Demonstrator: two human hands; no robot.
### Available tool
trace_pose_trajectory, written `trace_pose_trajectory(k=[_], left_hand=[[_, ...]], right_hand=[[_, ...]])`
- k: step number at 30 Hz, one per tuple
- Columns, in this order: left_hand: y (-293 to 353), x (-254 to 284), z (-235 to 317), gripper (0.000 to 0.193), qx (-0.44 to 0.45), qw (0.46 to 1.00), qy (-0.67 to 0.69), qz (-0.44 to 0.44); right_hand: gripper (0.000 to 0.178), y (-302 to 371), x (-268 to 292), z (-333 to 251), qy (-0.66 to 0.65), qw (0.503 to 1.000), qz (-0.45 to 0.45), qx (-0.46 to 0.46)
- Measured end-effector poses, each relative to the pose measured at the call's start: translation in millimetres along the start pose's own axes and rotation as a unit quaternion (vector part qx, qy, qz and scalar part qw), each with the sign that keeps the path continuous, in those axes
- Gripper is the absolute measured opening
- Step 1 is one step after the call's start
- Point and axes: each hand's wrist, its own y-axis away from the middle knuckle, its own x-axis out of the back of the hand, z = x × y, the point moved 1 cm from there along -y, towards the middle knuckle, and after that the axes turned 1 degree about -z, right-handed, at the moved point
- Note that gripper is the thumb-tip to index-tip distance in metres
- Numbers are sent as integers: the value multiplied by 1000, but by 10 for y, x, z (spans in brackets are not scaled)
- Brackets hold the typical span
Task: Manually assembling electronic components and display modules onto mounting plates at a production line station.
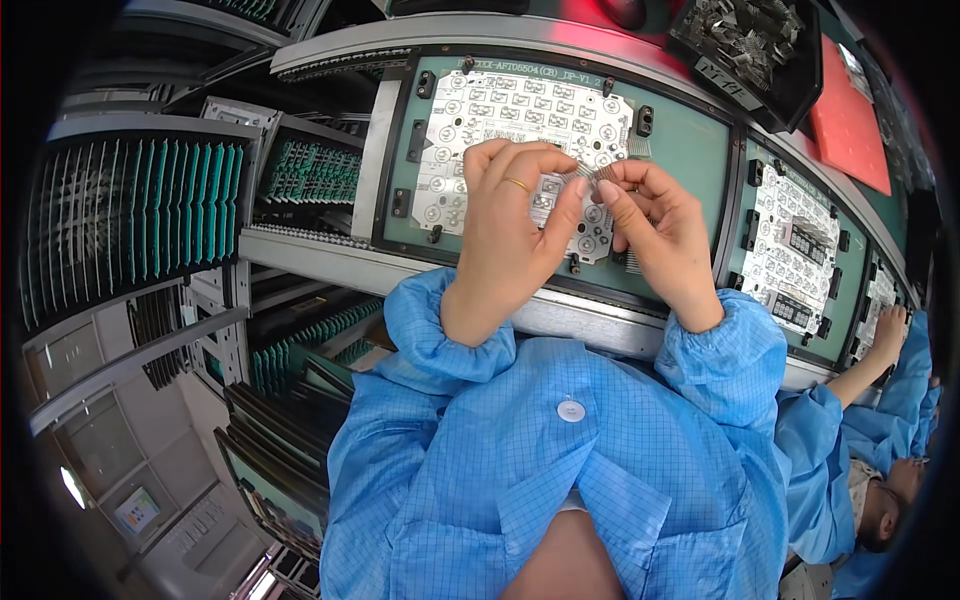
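Note:
Over a white circuit board [465,112] in a green fixture plate [690,150], both hands meet fingertip to fingertip. My left hand [512,215] is pinched, thumb against index finger, at a small metal comb-like pin strip [603,174]. My right hand [658,232] pinches the same spot from the other side, its other fingers curled. More thin metal pins [638,146] show beside the right hand, and others stick out under its palm. The fingers partly hide the strip and the board's middle. Black clamps [645,121] stand around the board.
A black bin [755,50] heaped with metal pin strips stands at the far right, beside a red sheet [850,125]. Another fixture with a white board [795,235] sits to the right, near a co-worker's hand [888,330]. Racks of green boards [140,210] stand left.

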Motion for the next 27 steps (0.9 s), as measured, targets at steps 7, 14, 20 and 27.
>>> trace_pose_trajectory(k=[7,14,20,27], left_hand=[[-34,96,-234,18,50,992,-115,23],[3,96,-293,24,68,989,-124,47],[75,-69,157,33,114,982,122,-84],[135,-377,131,35,165,916,363,-43]], right_hand=[[24,-52,77,20,83,995,42,-19],[33,-69,171,-96,42,992,116,16],[44,-69,219,-58,-257,963,-52,69],[48,-33,150,-68,-225,964,-82,111]])
